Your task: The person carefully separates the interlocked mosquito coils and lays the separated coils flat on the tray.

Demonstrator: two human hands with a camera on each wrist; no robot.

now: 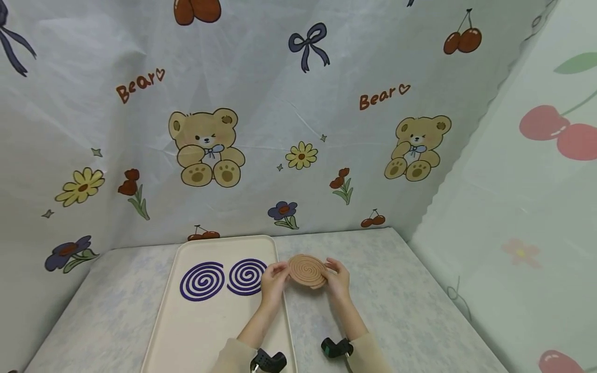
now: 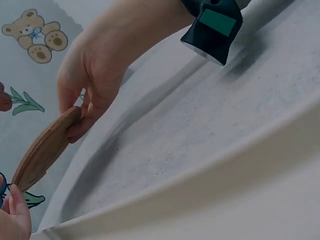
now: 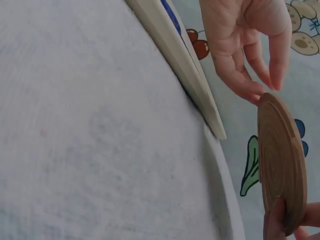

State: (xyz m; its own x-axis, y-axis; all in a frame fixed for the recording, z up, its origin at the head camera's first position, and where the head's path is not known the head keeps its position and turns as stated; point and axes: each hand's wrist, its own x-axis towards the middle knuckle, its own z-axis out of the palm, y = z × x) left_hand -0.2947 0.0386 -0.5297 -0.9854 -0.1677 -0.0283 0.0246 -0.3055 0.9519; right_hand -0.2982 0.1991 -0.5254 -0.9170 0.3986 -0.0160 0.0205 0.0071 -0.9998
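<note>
Both hands hold a round brown mosquito coil up at a tilt, beside the tray's right edge. My left hand has its fingertips at the coil's left edge. On the opposite edge, my right hand pinches the coil between thumb and fingers. The right wrist view shows the coil nearly edge-on, its layers close together, with the left hand at its upper end. Two dark blue spiral coils lie side by side on the cream tray; the left forearm and hand pass close to the right one.
The tray's raised rim runs along the left half of the grey-white table. Behind the table hangs a cloth printed with bears, flowers and cherries. A second patterned cloth borders the right side. Dark wrist devices sit at both cuffs.
</note>
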